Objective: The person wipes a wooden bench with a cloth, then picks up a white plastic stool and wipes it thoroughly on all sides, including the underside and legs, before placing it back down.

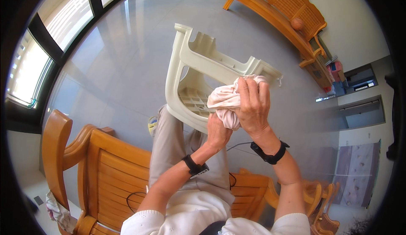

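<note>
And here's the cream plastic stool, tipped on its side, up front over the knees of the grey-beige trousers; can't tell if it's resting on 'em. R hand is on the near side w/ fingers clenched on a bunched pale-pink cloth, right up at the stool's frame. L hand is just below, touching the cloth, fingertips hidden, so can't tell what they grip. Underneath, a glossy grey floor, window glare streaking it, esp. near the dark-framed windows at upper L. Person's on a slatted wooden settee, rag hung by its L arm. Far side, upper R: a carved wooden bench w/ an orange basketball on it, pale wall behind.
</note>
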The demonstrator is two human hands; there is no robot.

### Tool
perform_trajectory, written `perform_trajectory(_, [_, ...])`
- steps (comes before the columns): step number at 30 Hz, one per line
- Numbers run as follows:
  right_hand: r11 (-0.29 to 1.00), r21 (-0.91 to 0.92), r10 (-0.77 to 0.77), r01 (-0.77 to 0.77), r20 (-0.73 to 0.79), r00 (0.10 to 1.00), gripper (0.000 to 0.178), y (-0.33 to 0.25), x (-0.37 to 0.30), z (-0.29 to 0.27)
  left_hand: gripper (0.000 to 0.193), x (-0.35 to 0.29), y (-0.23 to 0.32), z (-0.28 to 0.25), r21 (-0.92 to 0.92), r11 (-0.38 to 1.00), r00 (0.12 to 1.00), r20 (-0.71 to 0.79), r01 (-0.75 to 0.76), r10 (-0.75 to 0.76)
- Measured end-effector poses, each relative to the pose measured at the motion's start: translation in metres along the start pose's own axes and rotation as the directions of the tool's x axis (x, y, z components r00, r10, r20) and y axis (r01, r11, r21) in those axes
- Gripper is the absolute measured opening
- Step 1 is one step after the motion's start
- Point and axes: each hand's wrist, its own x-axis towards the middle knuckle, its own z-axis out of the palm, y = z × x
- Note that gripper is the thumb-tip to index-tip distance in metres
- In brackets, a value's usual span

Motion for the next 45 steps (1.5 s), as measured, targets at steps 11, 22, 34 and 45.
perform_trajectory(11, [0.978, 0.125, -0.194, 0.170, 0.215, 0.957, 0.013, -0.072, 0.080, 0.054, 0.036, -0.012, -0.019, 0.014, -0.179, 0.982, 0.997, -0.036, 0.059, -0.067])
perform_trajectory(22, [0.978, 0.050, -0.210, 0.204, 0.232, 0.950, 0.021, -0.020, 0.033, 0.018, 0.036, 0.005, -0.008, -0.011, 0.007, 0.996, 0.995, -0.023, -0.093, 0.093])
perform_trajectory(34, [0.973, 0.233, -0.039, -0.001, 0.167, 0.985, 0.023, -0.013, 0.018, 0.027, 0.032, 0.013, -0.003, -0.002, -0.264, 0.963, 0.995, -0.061, 0.060, -0.079])
perform_trajectory(45, [0.980, 0.074, -0.200, 0.187, 0.280, 0.939, 0.027, -0.060, 0.065, 0.062, 0.024, 0.008, -0.019, -0.012, -0.153, 0.988, 0.995, -0.098, -0.023, 0.008])
